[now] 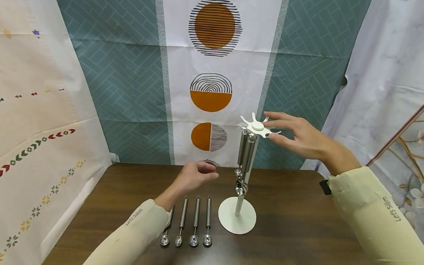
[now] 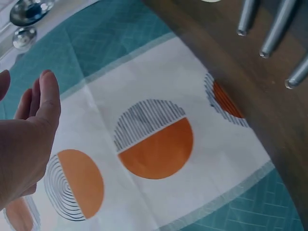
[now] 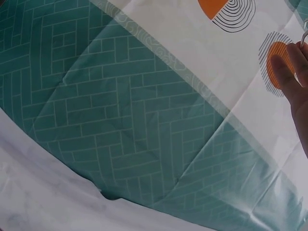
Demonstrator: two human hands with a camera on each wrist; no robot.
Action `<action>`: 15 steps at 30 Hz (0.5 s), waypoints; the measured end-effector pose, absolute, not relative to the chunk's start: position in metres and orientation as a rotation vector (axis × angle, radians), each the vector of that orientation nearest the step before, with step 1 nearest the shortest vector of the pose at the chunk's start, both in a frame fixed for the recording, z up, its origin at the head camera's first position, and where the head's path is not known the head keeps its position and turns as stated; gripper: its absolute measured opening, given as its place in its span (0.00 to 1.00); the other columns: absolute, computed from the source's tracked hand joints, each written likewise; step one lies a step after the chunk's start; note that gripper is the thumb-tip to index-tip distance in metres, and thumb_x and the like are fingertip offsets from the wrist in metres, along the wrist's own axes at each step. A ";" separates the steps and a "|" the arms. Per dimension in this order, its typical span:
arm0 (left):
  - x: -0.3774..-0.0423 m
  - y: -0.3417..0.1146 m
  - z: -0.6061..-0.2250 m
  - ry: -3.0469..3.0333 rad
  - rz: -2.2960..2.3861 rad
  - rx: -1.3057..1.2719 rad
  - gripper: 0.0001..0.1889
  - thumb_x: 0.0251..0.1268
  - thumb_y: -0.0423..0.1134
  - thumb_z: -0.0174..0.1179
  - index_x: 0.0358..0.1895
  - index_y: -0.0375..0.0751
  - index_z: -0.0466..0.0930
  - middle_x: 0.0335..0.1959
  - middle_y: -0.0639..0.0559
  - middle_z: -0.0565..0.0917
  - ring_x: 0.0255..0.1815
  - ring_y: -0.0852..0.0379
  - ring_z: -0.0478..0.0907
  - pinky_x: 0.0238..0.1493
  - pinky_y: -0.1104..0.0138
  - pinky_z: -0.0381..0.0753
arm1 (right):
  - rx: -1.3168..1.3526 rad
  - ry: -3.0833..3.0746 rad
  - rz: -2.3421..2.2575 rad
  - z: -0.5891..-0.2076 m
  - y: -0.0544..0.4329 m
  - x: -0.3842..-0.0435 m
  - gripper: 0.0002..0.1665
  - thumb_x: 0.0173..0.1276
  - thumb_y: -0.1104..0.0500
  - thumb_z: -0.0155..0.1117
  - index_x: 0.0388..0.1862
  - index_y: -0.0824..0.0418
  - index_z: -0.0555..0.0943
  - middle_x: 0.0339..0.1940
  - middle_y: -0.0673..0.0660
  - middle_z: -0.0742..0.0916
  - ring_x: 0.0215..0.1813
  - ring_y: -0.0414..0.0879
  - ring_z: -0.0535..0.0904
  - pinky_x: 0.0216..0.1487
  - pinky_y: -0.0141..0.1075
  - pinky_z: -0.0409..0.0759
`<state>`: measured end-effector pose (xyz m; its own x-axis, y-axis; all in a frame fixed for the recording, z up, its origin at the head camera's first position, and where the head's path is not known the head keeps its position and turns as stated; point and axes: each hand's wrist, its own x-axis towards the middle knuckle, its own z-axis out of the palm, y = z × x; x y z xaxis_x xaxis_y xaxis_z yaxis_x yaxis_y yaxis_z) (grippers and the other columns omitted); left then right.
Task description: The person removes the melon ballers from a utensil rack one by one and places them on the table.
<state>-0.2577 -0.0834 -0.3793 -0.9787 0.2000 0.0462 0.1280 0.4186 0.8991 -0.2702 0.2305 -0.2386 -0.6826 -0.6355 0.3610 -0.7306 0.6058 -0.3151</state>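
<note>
A white utensil stand rises from a round base, its hooked top ring high above the table. Steel utensils with long handles and small shiny heads hang on its near-left side. My right hand holds the right edge of the ring, thumb at a hook and fingertips on top near the knob. In the left wrist view, some hanging heads show beyond my left hand, which hovers left of the stand with nothing in it, fingers loosely bent. Several similar utensils lie side by side below it.
The dark wooden table ends at a hanging cloth with orange circles. Patterned cloths hang at the left and right. A dark tab shows by the right sleeve.
</note>
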 end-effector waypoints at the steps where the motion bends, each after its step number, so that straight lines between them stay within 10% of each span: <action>1: -0.258 -0.082 -0.377 2.574 1.647 0.302 0.13 0.62 0.40 0.70 0.47 0.39 0.88 0.44 0.51 0.87 0.43 0.54 0.82 0.49 0.60 0.81 | 1.131 -2.620 0.658 -0.239 0.231 -0.270 0.26 0.75 0.52 0.56 0.67 0.61 0.77 0.76 0.59 0.69 0.75 0.62 0.62 0.67 0.65 0.62; 15: -0.263 -0.053 -0.346 2.437 1.883 0.554 0.16 0.64 0.35 0.68 0.53 0.33 0.85 0.49 0.44 0.87 0.50 0.52 0.83 0.54 0.62 0.81 | 1.105 -2.620 0.675 -0.240 0.230 -0.270 0.26 0.74 0.51 0.58 0.66 0.60 0.78 0.75 0.59 0.70 0.74 0.62 0.64 0.67 0.65 0.63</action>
